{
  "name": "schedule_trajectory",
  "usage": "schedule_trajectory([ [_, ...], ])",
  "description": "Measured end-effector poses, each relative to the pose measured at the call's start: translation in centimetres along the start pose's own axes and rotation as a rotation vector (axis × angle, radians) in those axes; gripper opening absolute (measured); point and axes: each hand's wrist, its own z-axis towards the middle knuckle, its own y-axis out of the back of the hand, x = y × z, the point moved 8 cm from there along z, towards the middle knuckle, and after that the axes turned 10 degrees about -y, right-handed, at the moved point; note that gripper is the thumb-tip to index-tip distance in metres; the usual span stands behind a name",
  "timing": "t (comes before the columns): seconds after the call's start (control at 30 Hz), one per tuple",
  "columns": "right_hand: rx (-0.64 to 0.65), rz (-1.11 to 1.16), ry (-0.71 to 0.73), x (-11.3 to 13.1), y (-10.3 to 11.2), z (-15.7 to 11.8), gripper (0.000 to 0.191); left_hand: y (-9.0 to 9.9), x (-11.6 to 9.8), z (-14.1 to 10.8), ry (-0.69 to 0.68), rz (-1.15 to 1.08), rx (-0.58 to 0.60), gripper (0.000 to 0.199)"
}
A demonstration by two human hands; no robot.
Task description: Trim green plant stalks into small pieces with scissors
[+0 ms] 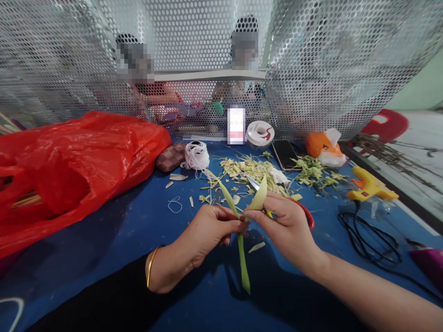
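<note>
Over the blue surface (131,244), the left hand (209,226) and right hand (289,226) have their fingers pinched closed on green leaf strips (244,265), which might split if twisted hard or be nicked by the scissors (309,216) beside the right hand.

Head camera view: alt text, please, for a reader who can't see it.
The left hand and right hand pinch pale green leaf over a blue table, with scissors showing past the right hand. Beyond lie leaf scraps and white string; a red plastic bag is at left, a yellow glue gun at right.
</note>
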Motion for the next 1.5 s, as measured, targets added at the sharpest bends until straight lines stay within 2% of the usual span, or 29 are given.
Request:
schedule_trajectory([
  [0.23, -0.006, 0.036, -0.112, -1.5, -0.3, 0.4, 0.022, -0.5, -0.1, 0.1, -0.025, 0.078, 0.11, 0.013],
  [0.5, -0.052, 0.106, -0.31, -3.9, -0.3, 0.8, 0.039, -0.4, -0.1, -0.2, 0.015, -0.019, 0.089, 0.031],
  [0.6, -0.053, 0.098, -0.308, -4.1, -0.4, 0.7, 0.036, -0.3, 0.1, -0.2, 0.019, -0.059, 0.03, 0.029],
  [0.73, -0.011, 0.134, -0.279, -3.7, -0.8, 0.4, 0.022, 0.0, 0.7, 0.1, 0.041, -0.094, -0.033, 0.024],
  [0.97, -0.019, 0.17, -0.267, -3.9, -0.6, 0.8, 0.019, 0.1, 0.6, 0.3, 0.03, -0.086, -0.013, 0.017],
  [1.03, 0.034, 0.071, -0.288, -4.4, -0.7, 1.1, 0.025, 0.3, 0.6, 0.3, 0.028, -0.075, -0.038, 0.016],
  [1.13, 0.104, -0.315, -0.231, -3.9, -0.2, 1.5, 0.043, 0.3, 0.7, 0.3, 0.033, -0.05, -0.068, 0.02],
  [1.17, 0.067, -0.474, -0.154, -3.0, 0.3, 1.5, 0.046, 0.2, 0.8, 0.2, 0.034, -0.037, -0.067, 0.021],
  [1.23, -0.093, -0.688, 0.025, -0.7, 1.4, 1.3, 0.048, -0.1, 0.8, 0.1, 0.035, -0.002, -0.045, 0.022],
  [1.3, -0.152, -0.733, 0.176, 1.1, 1.4, 0.7, 0.036, -0.5, 0.6, -0.1, 0.025, 0.036, -0.002, 0.023],
  [1.33, -0.116, -0.702, 0.222, 1.5, 0.9, 0.5, 0.025, -0.8, 0.5, -0.2, 0.019, 0.053, 0.028, 0.023],
  [1.4, 0.056, -0.548, 0.228, 1.2, -0.6, 0.3, 0.011, -1.4, 0.4, -0.5, 0.01, 0.075, 0.088, 0.023],
  [1.47, 0.218, -0.32, 0.114, 0.0, -2.0, 0.3, 0.012, -1.8, 0.4, -0.7, 0.013, 0.083, 0.118, 0.023],
  [1.5, 0.259, -0.211, 0.041, -0.6, -2.4, 0.4, 0.015, -1.8, 0.5, -0.7, 0.018, 0.084, 0.119, 0.023],
])
